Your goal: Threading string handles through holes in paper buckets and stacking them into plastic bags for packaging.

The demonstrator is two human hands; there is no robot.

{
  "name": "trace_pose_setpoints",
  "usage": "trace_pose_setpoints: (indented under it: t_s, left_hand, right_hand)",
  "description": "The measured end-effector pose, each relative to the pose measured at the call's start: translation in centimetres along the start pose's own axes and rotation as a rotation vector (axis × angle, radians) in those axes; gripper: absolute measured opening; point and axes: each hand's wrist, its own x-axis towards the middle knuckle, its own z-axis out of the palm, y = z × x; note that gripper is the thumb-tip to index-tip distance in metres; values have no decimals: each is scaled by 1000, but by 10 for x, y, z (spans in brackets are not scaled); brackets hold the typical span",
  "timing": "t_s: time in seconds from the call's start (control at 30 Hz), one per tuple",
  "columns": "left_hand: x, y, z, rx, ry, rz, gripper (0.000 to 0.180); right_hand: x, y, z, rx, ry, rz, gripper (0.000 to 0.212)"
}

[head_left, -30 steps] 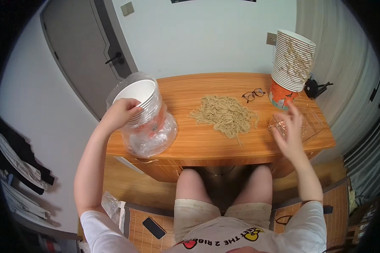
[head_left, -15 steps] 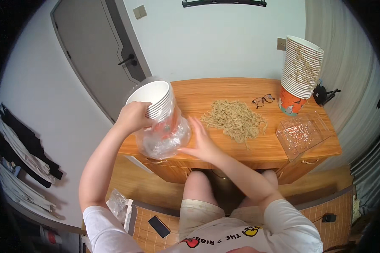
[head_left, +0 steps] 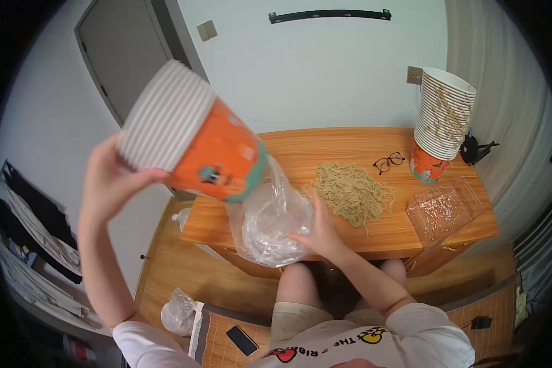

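Orange paper off the desk (head_left: 337,144) now — hoists the stack of paper buckets (head_left: 196,138) at a tilt, base down-right over the clear bag (head_left: 275,226). Clamps left hand (head_left: 107,178) fingers (head_left: 146,178) round the ribbed white rims. Means mostly unbagged; can't tell about the base. Leaves the bag slack, glossy, crumpled — rests right hand (head_left: 322,233) against it with fingers spread, can't tell pinch from contact. Shows smooth printed walls, teal foot band. Has a matte tangle of tan strands (head_left: 352,193) to the right, boxy clear tray (head_left: 444,208) beyond.
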Motion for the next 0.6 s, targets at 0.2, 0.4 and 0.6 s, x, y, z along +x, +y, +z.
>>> trace_pose_setpoints:
  t_s: [0.2, 0.4, 0.6]
  left_hand:
    - [-18, -54, -36, -113, 89, -158, 49]
    - [-50, -92, 62, 517, -183, -311, 48]
    - [-41, -108, 132, 519, -237, -243, 47]
  right_hand:
    - [-42, 31, -99, -64, 80, 115, 99]
    - [-30, -1, -221, -446, 364, -13, 87]
    - [34, 92, -350, -440, 658, 58, 109]
